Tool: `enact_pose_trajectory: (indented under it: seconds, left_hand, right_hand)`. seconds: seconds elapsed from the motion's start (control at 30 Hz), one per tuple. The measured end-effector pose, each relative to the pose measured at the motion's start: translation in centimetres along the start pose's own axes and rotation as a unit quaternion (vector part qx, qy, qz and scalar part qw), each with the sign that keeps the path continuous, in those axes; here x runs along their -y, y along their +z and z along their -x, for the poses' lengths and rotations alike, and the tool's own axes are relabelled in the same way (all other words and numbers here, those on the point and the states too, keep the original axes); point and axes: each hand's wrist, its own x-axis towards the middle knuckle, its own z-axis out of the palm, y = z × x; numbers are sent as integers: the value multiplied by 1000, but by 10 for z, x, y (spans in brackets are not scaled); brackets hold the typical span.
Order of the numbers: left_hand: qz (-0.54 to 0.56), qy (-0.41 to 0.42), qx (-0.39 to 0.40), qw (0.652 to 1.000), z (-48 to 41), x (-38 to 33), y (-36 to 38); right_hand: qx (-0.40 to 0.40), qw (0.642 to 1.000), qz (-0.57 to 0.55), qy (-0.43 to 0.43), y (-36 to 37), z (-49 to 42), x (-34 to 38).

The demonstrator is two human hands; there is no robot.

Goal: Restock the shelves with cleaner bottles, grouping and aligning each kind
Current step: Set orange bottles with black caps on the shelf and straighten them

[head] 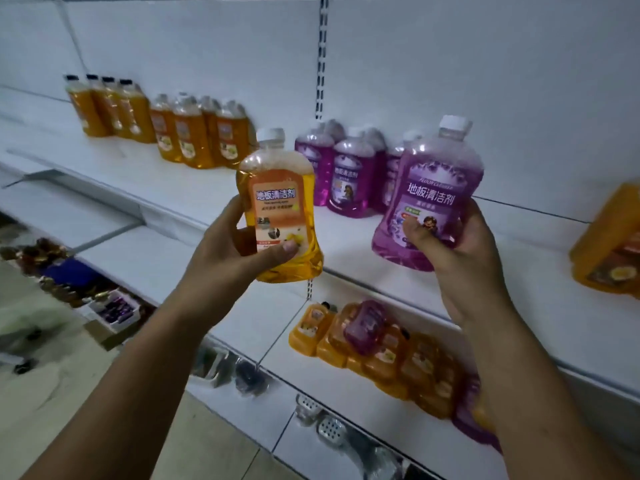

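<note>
The left hand (239, 251) grips 1 orange bottle (277, 209) low on its body, thumb pressed across the foot of the label and fingers curled round the back. The right hand (467, 258) clamps 1 purple bottle (429, 188) the same way, thumb on the label. Both bottles have their long axes roughly upright, caps up and labels facing the camera. The purple one leans slightly to the right.

Below the hands, on the lower shelf (270, 327), lies a pile (381, 351) of orange bottles on their sides. It holds at least 6, too overlapped to count exactly, with 1 purple on top and another purple partly hidden by the right forearm.

Beyond the hands is the upper shelf (346, 244). The purple group (349, 178) stands just behind and left of the held purple bottle, so the right hand is plainly the nearer one. I count at least 5 there, the back ones hidden. The orange group (190, 133), 4 visible, stands up and to the left of the held orange bottle, on the left hand's side. Farther left stand 4 black-capped bottles (110, 109). 1 large orange bottle (606, 244), blurred, sits at the right edge.

Each hand looks set to go forward to its own colour. The purple has the shorter way, and the orange must travel left and back.
</note>
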Motion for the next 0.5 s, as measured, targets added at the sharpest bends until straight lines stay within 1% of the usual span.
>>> enact_pose_trajectory:
  seconds: [0.1, 0.27, 0.37, 0.5]
  left_hand:
    - [11, 19, 20, 1000, -38, 8, -16]
    - [1, 33, 79, 996, -90, 22, -30]
    - [-2, 33, 104, 994, -114, 30, -31]
    - [4, 35, 128, 991, -140, 38, -24]
  right_hand:
    - [-42, 999, 30, 0, 10, -35, -16]
    - [-92, 990, 103, 12, 24, -75, -44]
    - [-92, 985, 148, 19, 28, -89, -51]
    - [-92, 980, 174, 13, 31, -110, -57]
